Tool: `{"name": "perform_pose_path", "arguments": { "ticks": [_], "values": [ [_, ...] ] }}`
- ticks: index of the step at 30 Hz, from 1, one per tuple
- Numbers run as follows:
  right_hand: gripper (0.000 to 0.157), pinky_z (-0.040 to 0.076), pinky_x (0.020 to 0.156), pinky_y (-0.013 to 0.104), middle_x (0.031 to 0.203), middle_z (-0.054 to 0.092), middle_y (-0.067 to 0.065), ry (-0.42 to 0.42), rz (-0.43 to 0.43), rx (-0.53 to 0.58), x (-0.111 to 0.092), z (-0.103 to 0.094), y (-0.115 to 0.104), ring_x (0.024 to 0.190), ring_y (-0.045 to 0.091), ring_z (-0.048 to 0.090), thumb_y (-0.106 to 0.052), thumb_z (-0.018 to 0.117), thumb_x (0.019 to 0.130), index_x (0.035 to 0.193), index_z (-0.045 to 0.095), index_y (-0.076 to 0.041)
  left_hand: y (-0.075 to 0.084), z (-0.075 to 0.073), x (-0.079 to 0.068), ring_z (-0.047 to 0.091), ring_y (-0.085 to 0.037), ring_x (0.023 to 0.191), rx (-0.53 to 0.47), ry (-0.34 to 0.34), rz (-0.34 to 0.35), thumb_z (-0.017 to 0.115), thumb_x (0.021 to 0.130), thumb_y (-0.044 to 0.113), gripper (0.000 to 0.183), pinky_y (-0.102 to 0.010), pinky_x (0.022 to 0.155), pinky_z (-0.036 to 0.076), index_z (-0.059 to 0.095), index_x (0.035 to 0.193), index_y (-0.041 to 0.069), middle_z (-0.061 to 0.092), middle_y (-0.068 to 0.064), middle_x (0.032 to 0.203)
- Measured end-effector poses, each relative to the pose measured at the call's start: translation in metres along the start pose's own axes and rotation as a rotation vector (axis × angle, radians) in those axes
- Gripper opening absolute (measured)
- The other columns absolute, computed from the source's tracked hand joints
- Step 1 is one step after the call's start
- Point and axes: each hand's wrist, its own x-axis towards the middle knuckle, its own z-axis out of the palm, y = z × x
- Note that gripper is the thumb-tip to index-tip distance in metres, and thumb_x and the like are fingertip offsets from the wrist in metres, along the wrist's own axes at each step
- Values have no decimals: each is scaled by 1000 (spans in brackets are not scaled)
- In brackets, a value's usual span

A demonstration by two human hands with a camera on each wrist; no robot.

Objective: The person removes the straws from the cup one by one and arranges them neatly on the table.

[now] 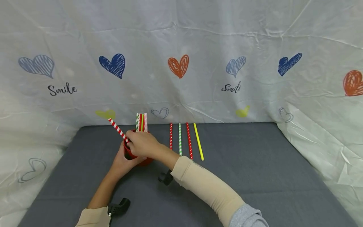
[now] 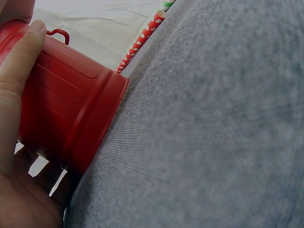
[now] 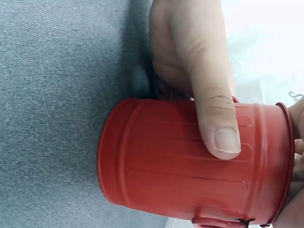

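A small red metal pail [image 1: 146,162] with ribbed sides and little side handles stands on the table. My left hand [image 1: 122,164] grips it, the thumb along the near side and the fingers around the left, as the left wrist view shows on the pail [image 2: 71,95]. Over the rim, my right hand [image 1: 144,144] pinches a red-and-white striped straw [image 1: 116,127], which leans out to the upper left; its lower end is hidden behind the hand. Several patterned straws [image 1: 141,121] stand upright together at the pail's far side.
To the pail's right, a row of straws lies on the grey cloth: a red dotted straw [image 1: 171,134], a green striped straw [image 1: 180,135], another red dotted straw [image 1: 189,140] and a yellow straw [image 1: 198,142]. A white curtain [image 1: 204,37] with printed hearts hangs behind the table.
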Motion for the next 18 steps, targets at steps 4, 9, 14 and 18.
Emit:
{"name": "perform_pose_path", "arguments": {
  "ticks": [4, 9, 14, 18],
  "values": [
    [7, 39, 54, 20, 72, 54, -6, 48, -13, 45, -2, 1, 0, 59, 8, 49, -18, 58, 102, 100, 56, -11, 0, 0, 0, 43, -21, 123, 2, 1, 2, 79, 89, 22, 92, -43, 99, 39, 17, 156, 12, 37, -6, 149],
    [8, 41, 57, 19, 81, 55, -5, 108, -16, 118, -4, 1, 1, 66, 6, 51, -15, 58, 102, 107, 57, -8, -1, 0, 1, 43, -23, 126, -15, -9, 4, 78, 89, 22, 95, -49, 99, 39, 14, 158, 13, 35, -7, 150],
    [16, 43, 63, 18, 90, 58, -2, 143, -18, 178, -6, 0, 2, 74, 7, 52, -13, 56, 103, 117, 56, -5, -1, -1, 0, 41, -25, 129, -31, -4, 5, 79, 88, 21, 98, -52, 100, 39, 12, 159, 16, 34, -7, 151],
    [18, 43, 65, 18, 95, 59, 0, 169, -26, 234, -8, 0, 4, 78, 9, 53, -11, 54, 103, 119, 54, -4, -2, 0, 0, 40, -25, 130, -39, -6, 10, 79, 88, 21, 99, -52, 101, 38, 12, 160, 18, 32, -6, 153]
  ]
}}
